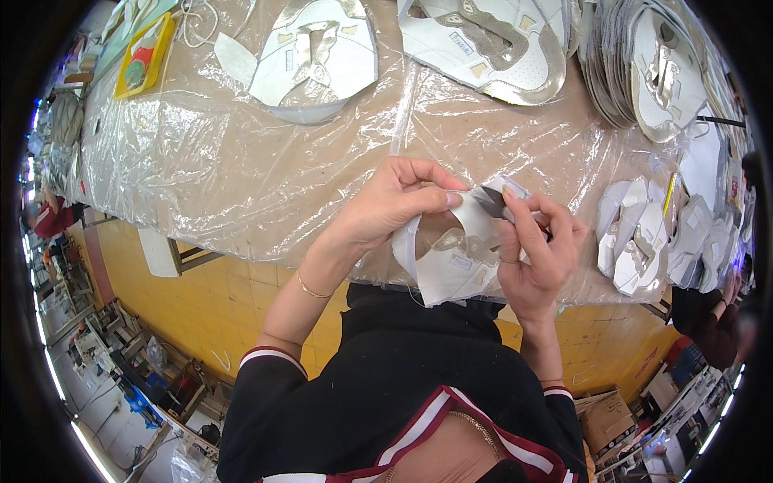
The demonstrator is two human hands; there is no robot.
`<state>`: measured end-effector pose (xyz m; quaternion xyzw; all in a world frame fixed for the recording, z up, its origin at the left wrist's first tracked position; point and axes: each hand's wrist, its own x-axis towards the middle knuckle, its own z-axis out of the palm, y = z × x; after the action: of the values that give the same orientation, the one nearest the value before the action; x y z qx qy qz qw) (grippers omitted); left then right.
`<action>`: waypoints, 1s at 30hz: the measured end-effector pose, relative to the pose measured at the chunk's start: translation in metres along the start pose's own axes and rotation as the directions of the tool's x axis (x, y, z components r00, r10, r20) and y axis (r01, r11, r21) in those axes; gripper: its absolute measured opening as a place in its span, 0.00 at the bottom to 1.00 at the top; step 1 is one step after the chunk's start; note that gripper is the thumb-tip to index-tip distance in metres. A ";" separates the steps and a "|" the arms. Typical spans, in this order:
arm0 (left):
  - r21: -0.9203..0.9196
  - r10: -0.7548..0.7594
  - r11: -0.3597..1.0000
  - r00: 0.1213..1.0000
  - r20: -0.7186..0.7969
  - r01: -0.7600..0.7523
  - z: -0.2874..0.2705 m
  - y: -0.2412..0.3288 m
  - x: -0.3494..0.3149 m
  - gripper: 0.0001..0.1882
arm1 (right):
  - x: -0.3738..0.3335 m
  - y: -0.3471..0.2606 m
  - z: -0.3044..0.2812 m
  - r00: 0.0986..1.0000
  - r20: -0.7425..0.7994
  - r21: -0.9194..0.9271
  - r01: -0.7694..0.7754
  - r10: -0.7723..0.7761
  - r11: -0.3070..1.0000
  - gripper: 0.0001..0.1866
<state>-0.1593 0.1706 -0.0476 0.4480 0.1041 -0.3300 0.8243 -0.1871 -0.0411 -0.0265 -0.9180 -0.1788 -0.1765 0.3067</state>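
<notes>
A white and beige shoe upper [447, 270] is held up over the table's near edge, its edge folded and curved. My left hand [394, 201] pinches its upper edge between thumb and index finger. At the right side of that edge, my right hand [539, 249] is closed with thumb and fingers bent. A small dark, pointed tool [491, 203] shows at its fingertips against the white material. Most of this tool is hidden by the fingers, so its exact kind is unclear.
Clear plastic film covers the brown table [217, 177]. Two shoe uppers [314, 56] [491, 48] lie at the far side. A tall stack of uppers [644, 72] stands far right, with more uppers [636, 233] nearer. A yellow tray [146, 56] sits far left. Another person [713, 314] is at right.
</notes>
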 end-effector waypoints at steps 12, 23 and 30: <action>-0.102 -0.041 0.994 0.998 -0.050 0.035 -0.001 -0.003 0.005 0.06 | -0.011 0.010 0.007 0.993 0.088 0.173 -0.099 0.085 0.980 0.17; -0.175 -0.043 0.984 0.998 -0.038 0.036 -0.006 -0.011 0.014 0.06 | -0.029 0.022 0.001 0.969 0.247 0.205 -0.045 -0.007 0.978 0.17; -0.190 -0.043 0.981 0.998 -0.042 0.034 -0.003 -0.011 0.015 0.06 | -0.034 0.028 0.006 0.981 0.194 0.170 -0.009 -0.024 0.985 0.17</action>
<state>-0.1544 0.1625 -0.0635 0.3728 0.1626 -0.3240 0.8541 -0.2030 -0.0657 -0.0596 -0.9007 -0.2259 -0.0710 0.3642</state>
